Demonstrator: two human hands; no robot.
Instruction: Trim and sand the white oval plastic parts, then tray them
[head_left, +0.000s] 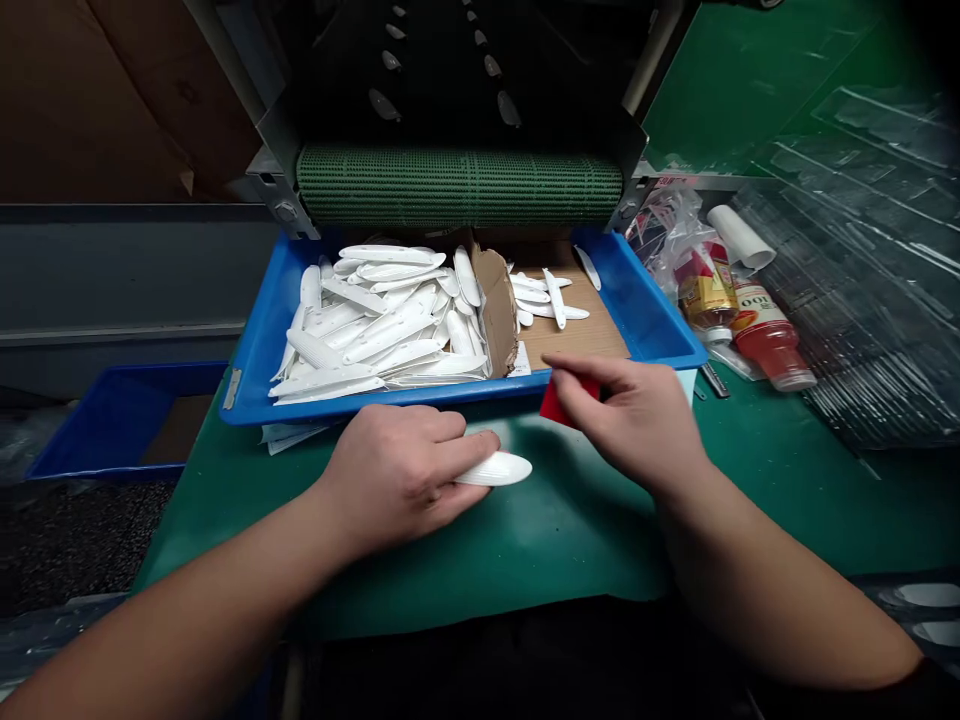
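Note:
My left hand (pixel 412 470) is closed around a long, white, oval plastic piece (pixel 501 469), whose rounded end sticks out to the right above the green tabletop. My right hand (pixel 637 415) pinches a small flat red piece (pixel 559 400) by its edge, near the front rim of the blue tray (pixel 480 388). Many similar white plastic pieces (pixel 390 320) lie heaped in the tray's left part. An upright cardboard divider (pixel 496 310) separates them from a few more white pieces (pixel 551 300) on the right.
A green mesh conveyor belt (pixel 457 185) ends just above the tray, with white pieces riding farther back. Plastic bottles (pixel 769 330) and stacked clear plastic trays (pixel 862 300) stand at the right. Another blue bin (pixel 120 375) sits lower left.

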